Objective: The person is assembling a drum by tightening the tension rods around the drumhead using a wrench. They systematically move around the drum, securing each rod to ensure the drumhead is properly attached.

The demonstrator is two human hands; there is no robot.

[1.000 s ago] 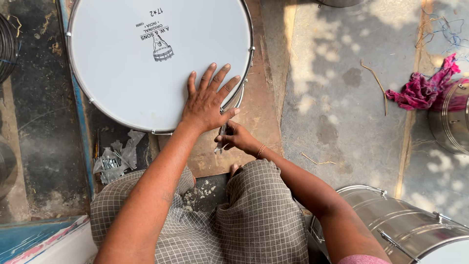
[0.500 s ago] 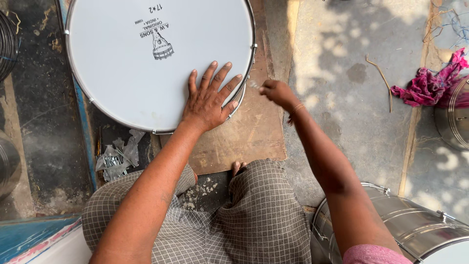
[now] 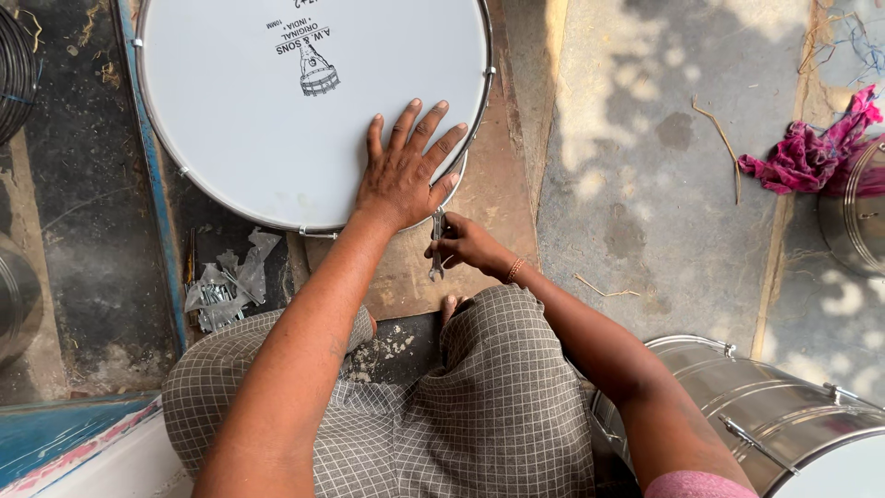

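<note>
White drum [image 3: 277,111] lies flat on the floor, head up. Left hand [image 3: 401,175] pressed on the skin near the rim, fingers [image 3: 406,124] spread wide. Just below them, right hand [image 3: 466,244], fingers closed around a small metal wrench [image 3: 436,244] at the rim. Steel drum shell [image 3: 765,415] sits well right.

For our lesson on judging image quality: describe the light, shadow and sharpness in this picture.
Head view: dappled sunlight and leaf shadow mottle the concrete floor; the white drumhead is evenly lit, without glare; the left hand and the right hand are sharp, without motion blur.

Sharp daylight, dappled shadows right.
</note>
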